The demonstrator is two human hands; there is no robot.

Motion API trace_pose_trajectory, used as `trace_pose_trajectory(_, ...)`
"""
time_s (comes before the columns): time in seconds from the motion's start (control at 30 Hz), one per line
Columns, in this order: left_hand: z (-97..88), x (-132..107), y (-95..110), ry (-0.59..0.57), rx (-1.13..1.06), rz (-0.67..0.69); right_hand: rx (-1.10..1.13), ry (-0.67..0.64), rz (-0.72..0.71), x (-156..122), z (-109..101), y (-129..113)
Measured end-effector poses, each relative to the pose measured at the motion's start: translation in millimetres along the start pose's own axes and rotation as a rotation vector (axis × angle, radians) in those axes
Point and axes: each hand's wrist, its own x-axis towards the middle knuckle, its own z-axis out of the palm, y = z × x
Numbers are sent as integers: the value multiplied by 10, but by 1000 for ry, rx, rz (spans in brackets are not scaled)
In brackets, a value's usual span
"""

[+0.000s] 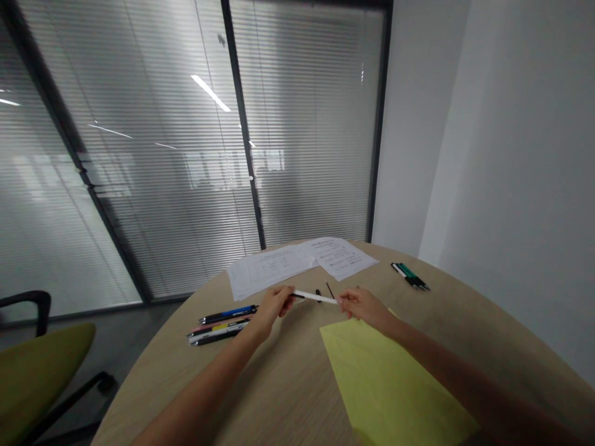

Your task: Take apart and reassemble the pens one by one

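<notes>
A slim white pen barrel point(317, 298) is held level above the table between my two hands. My left hand point(273, 310) pinches its left end, where a short dark part shows by the fingertips. At the other end, my right hand point(360, 305) closes its fingers around the tip. Just behind the barrel lie a small black piece point(318, 292) and a thin dark stick point(330, 290), too small to name surely. Under my right forearm is a yellow sheet point(381, 378). Several pens point(223, 328) lie in a group beside my left forearm.
Printed white papers point(274, 266) lie at the far side of the round wooden table point(288, 396). A few green and white pens point(409, 277) sit at the right. A green chair point(46, 365) stands at left, and a glass partition with blinds point(307, 124) rises behind.
</notes>
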Motion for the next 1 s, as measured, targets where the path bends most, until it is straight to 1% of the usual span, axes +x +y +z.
trace_pose_trajectory(0.17, -36, 15, -41, -138, 98, 41, 49, 90, 17, 29, -37, -3)
trace_pose_trajectory(0.3, -50, 14, -76, -238, 210, 102, 54, 139, -15, 31, -34, 5)
trace_pose_trajectory(0.47, 42, -84, -15, -310, 346, 186, 32, 168, -70, 2, 34, 10)
trace_pose_trajectory(0.63, 171, -207, 81, -369, 476, 297, -25, 126, -122, -62, 139, -65)
trace_pose_trajectory(0.7, 185, -223, 100, -415, 503, 315, -32, 100, -152, -86, 166, -101)
trace_pose_trajectory(0.77, 164, -214, 112, -452, 484, 312, -19, 83, -171, -94, 173, -119)
trace_pose_trajectory(0.87, 73, -163, 134, -446, 422, 298, 14, 76, -137, -62, 147, -90)
trace_pose_trajectory(0.93, -14, -115, 153, -387, 360, 253, 10, 80, -95, -10, 127, -35)
trace_pose_trajectory(1.0, -107, -62, 165, -312, 316, 212, -58, 70, -60, 59, 128, 34)
